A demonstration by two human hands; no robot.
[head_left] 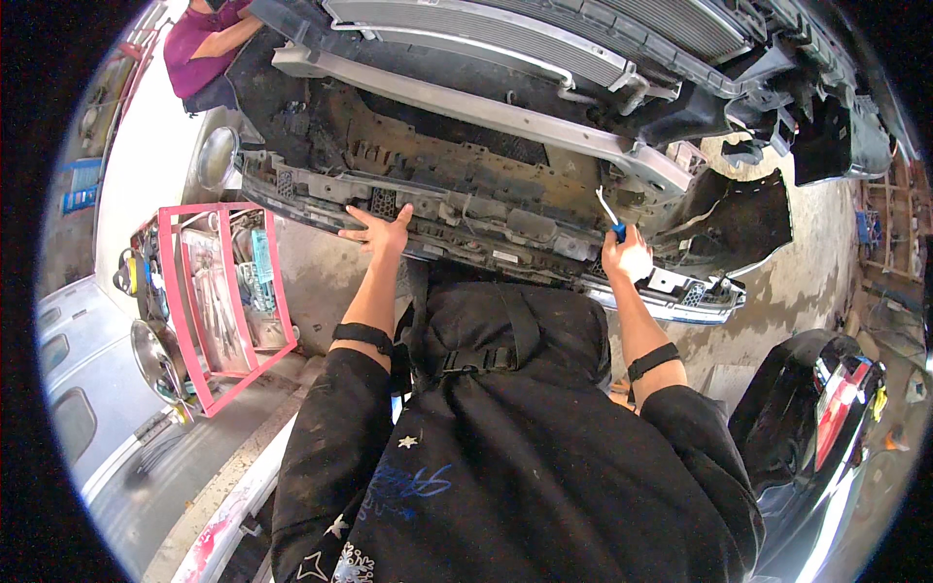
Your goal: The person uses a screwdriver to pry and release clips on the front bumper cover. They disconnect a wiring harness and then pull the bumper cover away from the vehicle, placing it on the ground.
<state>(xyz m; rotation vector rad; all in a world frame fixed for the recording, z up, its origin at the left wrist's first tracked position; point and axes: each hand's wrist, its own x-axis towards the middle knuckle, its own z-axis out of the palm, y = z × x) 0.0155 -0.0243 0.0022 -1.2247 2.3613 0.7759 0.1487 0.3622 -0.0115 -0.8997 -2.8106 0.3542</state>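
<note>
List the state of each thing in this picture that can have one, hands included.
Left hand: open, fingers spread at the bumper
Right hand: closed around the blue-handled tool
Blue-handled tool: gripped, shaft pointing away from the wearer
Bumper: inner side showing, dirty
Radiator: exposed
Metal beam: uncovered
Red cart: loaded with hand tools
Floor: marked with dark patches
Co-worker: arm bent
</note>
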